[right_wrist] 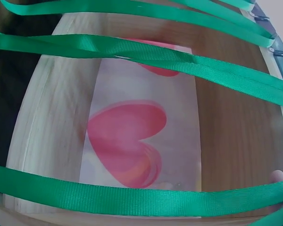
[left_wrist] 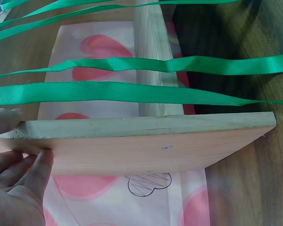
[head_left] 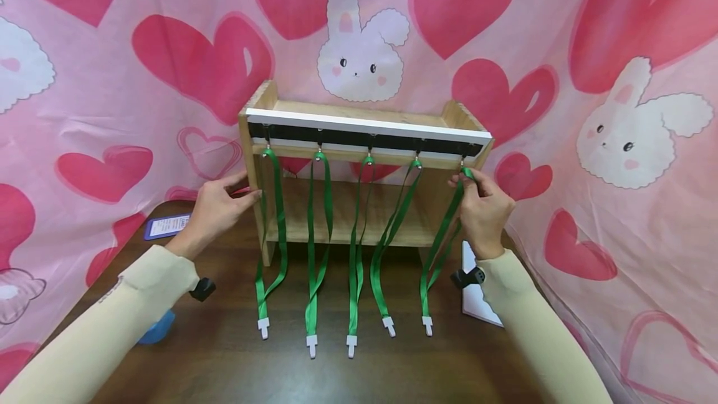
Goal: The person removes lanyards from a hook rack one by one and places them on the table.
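A small wooden shelf [head_left: 353,195] stands on the table, with a black-and-white rail [head_left: 342,136] along its upper front. Several green lanyards hang from metal hooks on this rail, white plastic clips [head_left: 311,346] at their lower ends. My left hand [head_left: 219,204] grips the shelf's left side panel [left_wrist: 122,153]; the left wrist view has the thumb at the front edge and the fingers against the outer face. At the right end, my right hand [head_left: 487,207] pinches the top of the rightmost lanyard [head_left: 447,220], right below its hook. Only fingertips [right_wrist: 279,176] of it show in the right wrist view.
A blue-framed card [head_left: 166,226] lies on the table left of the shelf. Near my left forearm is a blue object [head_left: 157,328], partly hidden. A white flat item [head_left: 477,298] lies under my right forearm. Pink heart-and-rabbit cloth [head_left: 207,67] hangs behind and at both sides.
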### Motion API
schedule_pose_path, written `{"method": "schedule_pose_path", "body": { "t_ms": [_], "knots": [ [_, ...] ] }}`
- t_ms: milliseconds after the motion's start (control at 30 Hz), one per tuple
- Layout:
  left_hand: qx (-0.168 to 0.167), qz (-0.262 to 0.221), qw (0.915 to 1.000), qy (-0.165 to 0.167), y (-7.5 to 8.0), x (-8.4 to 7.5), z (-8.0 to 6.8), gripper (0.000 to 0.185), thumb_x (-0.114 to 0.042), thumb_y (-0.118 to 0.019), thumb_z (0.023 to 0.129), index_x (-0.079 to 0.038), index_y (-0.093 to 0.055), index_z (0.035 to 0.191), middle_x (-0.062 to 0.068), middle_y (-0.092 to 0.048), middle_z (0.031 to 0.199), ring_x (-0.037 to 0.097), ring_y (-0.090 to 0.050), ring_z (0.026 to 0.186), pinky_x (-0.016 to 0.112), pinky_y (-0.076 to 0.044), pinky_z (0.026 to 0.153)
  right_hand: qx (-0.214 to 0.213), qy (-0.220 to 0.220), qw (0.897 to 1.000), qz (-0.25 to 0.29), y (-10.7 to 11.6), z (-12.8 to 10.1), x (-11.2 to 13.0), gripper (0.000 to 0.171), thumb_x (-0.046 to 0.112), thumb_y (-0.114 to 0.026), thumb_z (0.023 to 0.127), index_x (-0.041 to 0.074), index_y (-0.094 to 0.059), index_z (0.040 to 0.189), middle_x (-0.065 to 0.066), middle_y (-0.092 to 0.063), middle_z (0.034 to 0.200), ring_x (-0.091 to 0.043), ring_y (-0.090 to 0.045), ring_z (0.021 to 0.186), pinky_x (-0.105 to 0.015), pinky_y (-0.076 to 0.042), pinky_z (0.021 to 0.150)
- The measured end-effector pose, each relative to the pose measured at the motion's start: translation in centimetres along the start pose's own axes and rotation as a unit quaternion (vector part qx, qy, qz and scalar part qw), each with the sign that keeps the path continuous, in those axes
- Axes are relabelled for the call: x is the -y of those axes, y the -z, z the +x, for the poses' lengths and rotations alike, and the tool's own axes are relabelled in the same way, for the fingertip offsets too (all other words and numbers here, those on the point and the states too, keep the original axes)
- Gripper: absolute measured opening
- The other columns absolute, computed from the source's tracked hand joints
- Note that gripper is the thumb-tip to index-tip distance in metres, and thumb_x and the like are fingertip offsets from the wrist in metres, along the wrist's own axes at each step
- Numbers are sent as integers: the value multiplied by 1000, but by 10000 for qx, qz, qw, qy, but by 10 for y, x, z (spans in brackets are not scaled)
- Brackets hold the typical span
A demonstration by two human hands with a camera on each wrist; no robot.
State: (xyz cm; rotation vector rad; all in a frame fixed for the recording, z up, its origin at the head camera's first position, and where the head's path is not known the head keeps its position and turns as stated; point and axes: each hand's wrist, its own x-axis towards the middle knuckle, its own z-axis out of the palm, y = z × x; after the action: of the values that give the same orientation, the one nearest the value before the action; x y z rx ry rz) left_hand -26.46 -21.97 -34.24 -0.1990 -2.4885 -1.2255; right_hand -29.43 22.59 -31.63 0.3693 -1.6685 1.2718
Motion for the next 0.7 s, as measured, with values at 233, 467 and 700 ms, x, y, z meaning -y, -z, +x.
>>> {"method": "schedule_pose_path", "body": {
  "t_ms": [233, 467, 700],
  "knots": [
    [-19, 15, 10000, -21, -1, 1, 1, 60, -25, -72, 95, -5, -51, 148, 24, -64, 136, 41, -68, 116, 49, -57, 91, 74, -48, 10000, -32, 0, -1, 1, 17, 9, -68, 96, -4, -78, 99, -24, -77, 87, 3, -73, 70, -12, -60, 74],
    [22, 39, 10000, 0, 0, 0, 1, 60, -24, -71, 95, -6, -50, 149, 25, -63, 138, 43, -68, 117, 50, -57, 92, 109, -97, 9999, -29, 1, 2, 2, 16, 10, -69, 95, -2, -79, 102, -29, -75, 89, 3, -73, 70, -15, -61, 75],
    [30, 43, 10000, 61, 1, -2, 1, 61, -26, -71, 96, -7, -50, 150, 24, -63, 138, 43, -67, 118, 51, -57, 92, 227, -281, 9992, 164, 3, 3, 2, 19, 13, -70, 96, -1, -79, 104, -24, -77, 89, -3, -75, 71, -19, -62, 74]
  ]
}}
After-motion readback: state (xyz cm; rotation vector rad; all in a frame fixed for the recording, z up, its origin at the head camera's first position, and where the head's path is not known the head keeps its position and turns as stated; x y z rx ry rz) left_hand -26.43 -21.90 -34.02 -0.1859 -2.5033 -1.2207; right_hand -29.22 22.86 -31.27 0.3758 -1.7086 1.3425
